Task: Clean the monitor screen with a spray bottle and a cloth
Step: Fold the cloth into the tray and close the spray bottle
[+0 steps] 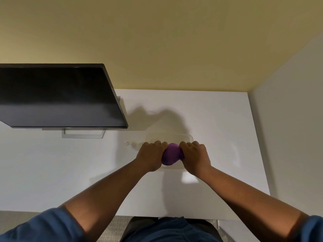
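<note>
Both hands are gripping a purple cloth (172,154), bunched into a wad between them: the left hand (151,155) is curled round one end and the right hand (195,157) round the other, knuckles up, close together. They are working over a clear plastic tray (187,137) lying on the white table (218,119). This looks like wringing or bunching the cloth to ready it, so the task is sitting at its preparation step, with no wiping under way. A clear spray bottle (130,144) seems to be lying on its side just left of the left hand, though it is faint and hard to make out. The monitor (57,95) is standing well apart at the far left, its dark screen untouched. The next move is calling for one hand to let go of the cloth and take the bottle, then aim it toward the screen.
</note>
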Demonstrator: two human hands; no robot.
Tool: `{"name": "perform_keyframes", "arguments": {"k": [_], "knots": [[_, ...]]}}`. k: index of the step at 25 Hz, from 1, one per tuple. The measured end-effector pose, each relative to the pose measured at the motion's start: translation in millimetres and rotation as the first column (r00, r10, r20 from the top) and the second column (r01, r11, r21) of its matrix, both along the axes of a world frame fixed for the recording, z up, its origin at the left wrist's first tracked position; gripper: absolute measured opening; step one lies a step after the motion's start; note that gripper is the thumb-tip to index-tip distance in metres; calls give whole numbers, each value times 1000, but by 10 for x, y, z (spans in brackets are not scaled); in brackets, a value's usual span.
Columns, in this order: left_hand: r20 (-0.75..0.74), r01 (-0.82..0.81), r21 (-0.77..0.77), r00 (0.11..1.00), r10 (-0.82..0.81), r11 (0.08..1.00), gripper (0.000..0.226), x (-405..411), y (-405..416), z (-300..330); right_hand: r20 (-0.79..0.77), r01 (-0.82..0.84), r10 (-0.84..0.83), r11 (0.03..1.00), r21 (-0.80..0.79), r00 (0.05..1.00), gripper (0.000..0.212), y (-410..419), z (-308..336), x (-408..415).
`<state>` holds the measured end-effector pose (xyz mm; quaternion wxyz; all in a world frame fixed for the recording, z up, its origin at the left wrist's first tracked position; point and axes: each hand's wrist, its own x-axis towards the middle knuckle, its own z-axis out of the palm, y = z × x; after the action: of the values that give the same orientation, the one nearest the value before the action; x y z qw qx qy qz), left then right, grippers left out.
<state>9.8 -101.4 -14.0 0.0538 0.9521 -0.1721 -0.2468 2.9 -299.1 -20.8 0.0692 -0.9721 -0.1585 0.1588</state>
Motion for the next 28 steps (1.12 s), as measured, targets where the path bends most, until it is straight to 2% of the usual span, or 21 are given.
{"name": "perform_keyframes", "arguments": {"k": [2, 4, 9, 15, 18, 20, 23, 26, 28], "knots": [[37, 58, 122, 997, -63, 991, 40, -13, -8, -86, 25, -85, 88, 992, -97, 996, 31, 31, -4, 6], [42, 98, 205, 993, -109, 974, 35, -6, -12, -145, 5, -162, 164, 982, -101, 987, 29, 49, -5, 14], [42, 191, 319, 976, -215, 928, 30, 47, -52, -251, -114, -217, 201, 965, -148, 973, 27, 158, -26, -6], [-12, 215, 256, 976, -219, 942, 38, 75, -35, -289, -189, -165, 142, 980, -107, 972, 32, 171, -66, 40], [-86, 259, 235, 966, -246, 937, 37, 92, -14, -240, -283, -153, 126, 986, -74, 951, 26, 195, -36, 50], [-175, 262, 153, 956, -235, 953, 37, 106, 10, -171, -334, -164, 145, 986, -29, 931, 25, 207, 56, 50], [-384, 178, 5, 909, -162, 984, 58, 138, 40, -68, -461, -129, 139, 990, 53, 877, 52, 181, 171, 42], [-419, 260, 84, 885, -202, 962, 97, 134, 11, -36, -513, -197, 151, 980, -36, 845, 90, 184, 113, -8], [-418, 283, 124, 884, -209, 951, 110, 112, -38, -77, -537, -223, 143, 971, -86, 832, 107, 224, 9, -32]]}}
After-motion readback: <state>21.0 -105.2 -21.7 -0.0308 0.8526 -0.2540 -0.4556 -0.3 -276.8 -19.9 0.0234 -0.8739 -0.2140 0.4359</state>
